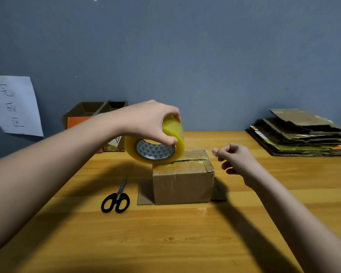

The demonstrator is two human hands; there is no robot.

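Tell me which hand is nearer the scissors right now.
Left. The left hand grips the tape roll above and right of the scissors; the right hand pinches the tape end beyond the box, farther away.

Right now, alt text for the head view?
A person's left hand holds a yellowish packing tape roll against the top of a small closed cardboard box on a wooden table, while the right hand seems to pinch the tape end past the box's right edge. Black scissors lie left of the box.
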